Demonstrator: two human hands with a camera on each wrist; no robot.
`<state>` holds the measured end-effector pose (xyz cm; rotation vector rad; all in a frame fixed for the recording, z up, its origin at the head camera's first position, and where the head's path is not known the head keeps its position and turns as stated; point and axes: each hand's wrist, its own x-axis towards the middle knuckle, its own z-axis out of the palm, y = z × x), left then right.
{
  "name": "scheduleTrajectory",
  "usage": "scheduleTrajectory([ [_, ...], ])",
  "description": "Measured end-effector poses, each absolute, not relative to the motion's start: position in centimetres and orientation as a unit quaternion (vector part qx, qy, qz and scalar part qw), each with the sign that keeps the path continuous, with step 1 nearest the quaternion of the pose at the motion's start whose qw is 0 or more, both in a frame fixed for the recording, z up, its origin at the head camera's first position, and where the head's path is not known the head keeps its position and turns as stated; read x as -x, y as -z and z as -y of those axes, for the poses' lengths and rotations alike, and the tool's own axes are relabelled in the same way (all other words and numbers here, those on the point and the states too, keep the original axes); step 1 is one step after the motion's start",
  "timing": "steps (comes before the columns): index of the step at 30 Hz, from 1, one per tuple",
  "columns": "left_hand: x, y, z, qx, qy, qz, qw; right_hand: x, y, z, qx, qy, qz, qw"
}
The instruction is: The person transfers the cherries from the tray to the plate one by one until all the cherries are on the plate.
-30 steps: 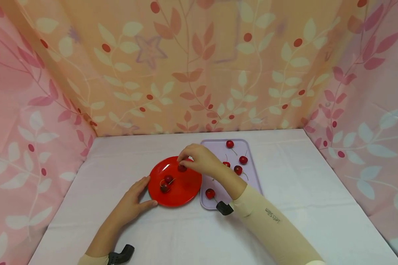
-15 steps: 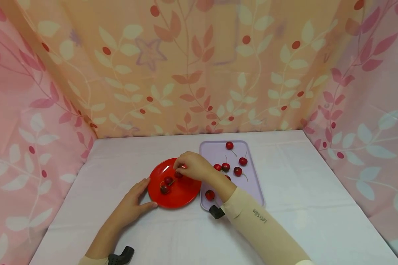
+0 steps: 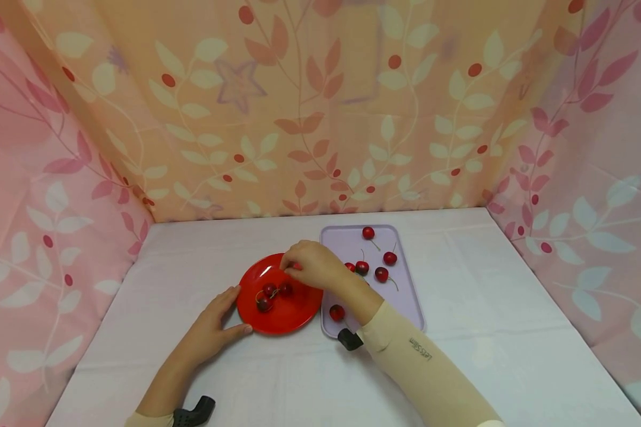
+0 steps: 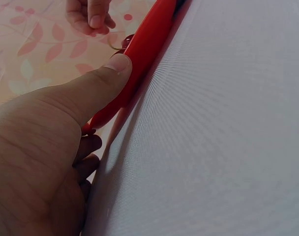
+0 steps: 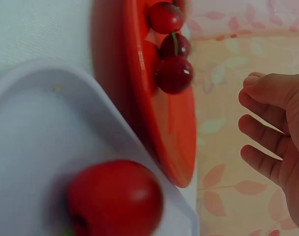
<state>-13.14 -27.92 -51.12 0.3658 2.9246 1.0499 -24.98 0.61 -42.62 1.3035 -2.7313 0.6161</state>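
My left hand (image 3: 213,326) holds the left edge of a round red plate (image 3: 294,317). In the left wrist view its thumb (image 4: 107,73) lies on the rim, the other fingers along the edge, partly hidden. Together on the plate lie three dark red cherries (image 3: 264,304), their stems crossing. My right hand (image 3: 315,265) hovers over the plate's far right part. In the right wrist view its fingers (image 5: 260,130) are loosely bent, apart from the cherries, with nothing between them and the thumb.
A pale purple tray (image 3: 392,308) stands just right of the plate, with several stemmed cherries on it. One cherry (image 3: 337,312) lies near its front left corner. My right forearm crosses the tray. Floral cloth (image 3: 299,118) walls rise behind and at both sides of the white-covered table (image 3: 491,332).
My right hand carried a cherry left and toward me, let it go beside the other two, and rose slightly off it. The left hand stays at the plate.
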Motion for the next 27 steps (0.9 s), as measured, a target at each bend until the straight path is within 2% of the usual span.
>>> scheduleTrajectory([
  [12, 13.3, 51.0, 27.8, -0.123, -0.341, -0.932, -0.002, 22.3, 39.8, -5.3, -0.386, -0.234, 0.891, 0.039],
  [27, 13.1, 51.1, 27.9, -0.11, -0.339, -0.934, 0.003, 20.7, 40.1, -13.5, -0.361, -0.258, 0.888, 0.116],
])
